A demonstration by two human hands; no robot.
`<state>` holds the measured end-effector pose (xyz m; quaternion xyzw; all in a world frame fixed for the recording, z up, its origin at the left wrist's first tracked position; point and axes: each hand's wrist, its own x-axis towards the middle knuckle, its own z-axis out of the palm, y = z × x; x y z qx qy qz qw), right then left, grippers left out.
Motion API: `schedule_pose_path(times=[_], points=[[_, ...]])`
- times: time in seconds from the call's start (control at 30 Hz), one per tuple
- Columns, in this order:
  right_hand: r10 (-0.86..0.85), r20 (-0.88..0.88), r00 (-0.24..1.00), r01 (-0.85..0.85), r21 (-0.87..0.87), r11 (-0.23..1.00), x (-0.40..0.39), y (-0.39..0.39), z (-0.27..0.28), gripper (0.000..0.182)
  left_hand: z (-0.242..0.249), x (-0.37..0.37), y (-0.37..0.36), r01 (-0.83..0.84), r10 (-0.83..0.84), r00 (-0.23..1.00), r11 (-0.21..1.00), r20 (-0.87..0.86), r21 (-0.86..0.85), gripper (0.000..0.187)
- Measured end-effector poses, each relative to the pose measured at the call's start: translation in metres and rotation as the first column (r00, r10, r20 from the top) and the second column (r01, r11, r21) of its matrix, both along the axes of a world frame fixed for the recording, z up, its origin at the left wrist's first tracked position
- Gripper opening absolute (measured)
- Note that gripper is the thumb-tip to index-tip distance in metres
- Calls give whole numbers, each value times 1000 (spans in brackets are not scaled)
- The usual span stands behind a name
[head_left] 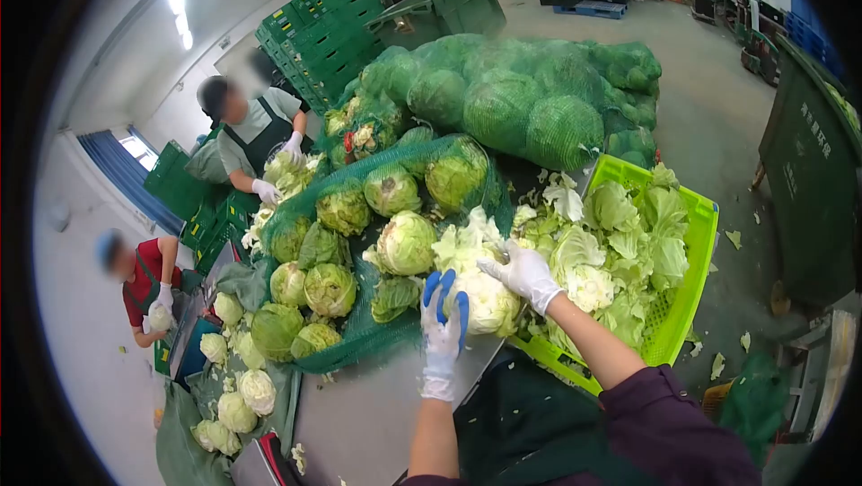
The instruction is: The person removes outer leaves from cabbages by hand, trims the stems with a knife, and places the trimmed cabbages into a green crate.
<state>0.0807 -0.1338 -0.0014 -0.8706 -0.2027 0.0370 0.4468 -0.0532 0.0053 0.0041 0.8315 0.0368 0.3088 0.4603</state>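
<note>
A pale, peeled cabbage (492, 305) sits at the table's front edge between my hands. My left hand (441, 329), in a white glove with blue-coated fingers, is upright at its left side, fingers apart. Across its upper right lies my right hand (523, 276), white-gloved, with the fingers stretched out flat. Loose pale leaves (471, 239) lie just behind the cabbage. To the left, a green cabbage (404, 244) rests at the opening of a green net bag (359, 356) holding several more. A bright green crate (696, 262) of stripped leaves stands at my right.
Full net sacks of cabbages (503, 105) are piled behind. Peeled cabbages (237, 414) lie at the left on green cloth. Two co-workers (260, 131) handle cabbages on the left. A large dark green bin (808, 154) stands at the right, and stacked green crates (328, 28) rise behind.
</note>
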Motion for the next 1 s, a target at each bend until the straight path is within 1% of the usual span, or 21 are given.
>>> schedule_pose_path(times=[0.03, 0.1, 0.13, 0.17, 0.23, 0.27, 0.3, 0.33, 0.37, 0.43, 0.5, 0.53, 0.57, 0.67, 0.73, 0.77, 0.83, 0.9, 0.93, 0.97, 1.0], points=[[24, -12, 1000, -24, -4, 1000, 8, 6, -6, 73, -1, 3, 2, 1, -1, 1000, 1000, 11, 3, 38], [-90, -127, 988, 78, -89, 993, 27, 12, -21, 66, -5, 5, -2, 72, -44, 997, 871, 69, -486, 35], [-187, -221, 957, 165, -115, 980, 45, 10, -44, 63, -7, -2, 2, 1, 9, 999, 980, 50, -197, 37], [-188, -206, 960, 170, -103, 980, 56, 5, -64, 63, -9, -4, 3, 7, 6, 998, 982, 67, -189, 37], [-234, -126, 964, 209, -183, 961, 58, -6, -100, 58, -18, -10, 0, -15, 14, 993, 1000, 121, 13, 37], [-228, -127, 965, 201, -193, 960, 50, -9, -86, 58, -27, -11, 3, -77, 76, 994, 997, 78, 15, 39], [-237, -176, 955, 238, -15, 971, 36, -12, -74, 59, -37, -12, 6, -87, 86, 994, 996, 68, 6, 39], [-239, -226, 944, 279, 167, 946, 17, -15, -50, 61, -42, -8, 11, -73, 98, 993, 944, 64, -322, 40], [-233, -225, 946, 273, 167, 947, -6, -19, -20, 61, -40, -3, 14, -47, 110, 992, 789, 66, -613, 41], [56, -429, 902, 143, 418, 897, -52, -26, 24, 80, -1, -2, -6, -4, 103, 989, 732, 104, -681, 41], [39, -105, 994, -3, 330, 944, -67, 5, -40, 95, 27, -11, -40, -67, 162, 986, 532, 24, -844, 39], [-99, -36, 994, 103, 117, 988, -66, 2, -10, 103, -18, -12, -30, -271, 289, 955, 942, 68, -199, 43], [-4, -123, 992, 35, 250, 967, -38, -4, -28, 94, -19, -12, -42, -252, 260, 964, 832, -55, -494, 45], [280, -349, 894, -153, 351, 924, 17, -46, -3, 67, -22, -28, -50, -175, 94, 978, 857, -186, -485, 44], [334, -473, 815, -182, 338, 923, 29, -59, 2, 54, 19, -22, -47, -77, 58, 973, 994, -224, -76, 42], [326, -475, 818, -174, 335, 926, 30, -61, -1, 54, 34, -9, -43, -69, 72, 997, 993, -31, 97, 38], [326, -438, 838, -174, 352, 920, 25, -59, -5, 55, 53, 23, -32, -153, 113, 985, 918, 129, 366, 38], [323, -350, 880, -214, 315, 925, 17, -57, -12, 55, 30, 62, -17, -124, 100, 992, 891, 76, 436, 37], [141, -243, 960, -74, 268, 961, 12, -54, -26, 55, 28, 68, -17, -79, 115, 992, 894, -55, 442, 34], [-47, -125, 991, 76, 239, 968, 8, -52, -39, 55, 23, 71, -18, -70, 107, 992, 893, -60, 444, 34], [-92, -41, 995, 95, 89, 991, -5, -57, -21, 55, 19, 76, -19, -124, 156, 987, 879, -31, 461, 33]])
